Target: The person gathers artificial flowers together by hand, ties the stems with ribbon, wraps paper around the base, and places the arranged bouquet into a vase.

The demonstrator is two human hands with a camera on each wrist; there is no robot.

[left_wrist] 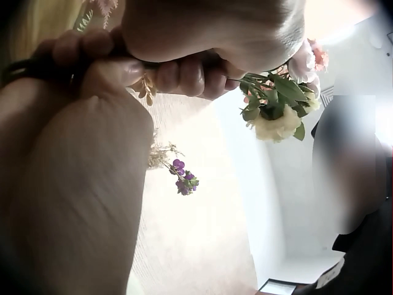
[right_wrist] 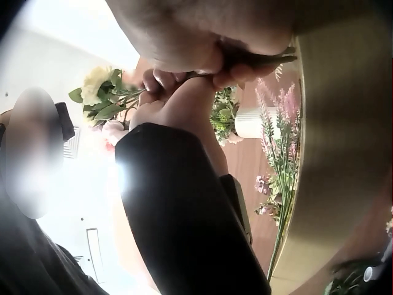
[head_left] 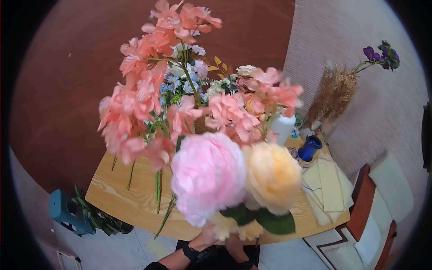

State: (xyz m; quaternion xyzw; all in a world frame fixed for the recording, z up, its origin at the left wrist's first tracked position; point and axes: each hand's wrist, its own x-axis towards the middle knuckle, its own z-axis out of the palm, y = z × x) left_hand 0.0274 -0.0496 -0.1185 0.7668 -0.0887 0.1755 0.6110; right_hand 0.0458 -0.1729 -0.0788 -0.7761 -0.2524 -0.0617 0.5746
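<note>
Both hands grip a bunch of artificial flower stems low at the near table edge. A large pink bloom (head_left: 209, 173) and a peach-yellow bloom (head_left: 274, 177) rise above them in the head view, with dark green leaves (head_left: 275, 221) beneath. Tall coral blossom sprays (head_left: 135, 99) stand behind, their lower stems hidden. My left hand (head_left: 206, 237) wraps the stems nearer the blooms; in the left wrist view a cream flower (left_wrist: 276, 126) shows beyond its fingers. Lower on the bundle, my right hand (right_wrist: 202, 37) grips near the dark stem ends (right_wrist: 285, 59).
Loose green stems (head_left: 158, 191) lie on the wooden table (head_left: 105, 186). To the right are a white vase (head_left: 283, 128), a blue vessel (head_left: 309, 148) and cream paper sheets (head_left: 330, 186). A dried bunch (head_left: 337, 87) with purple flowers leans behind. Beside the table stand a chair (head_left: 378, 216) and teal stool (head_left: 69, 213).
</note>
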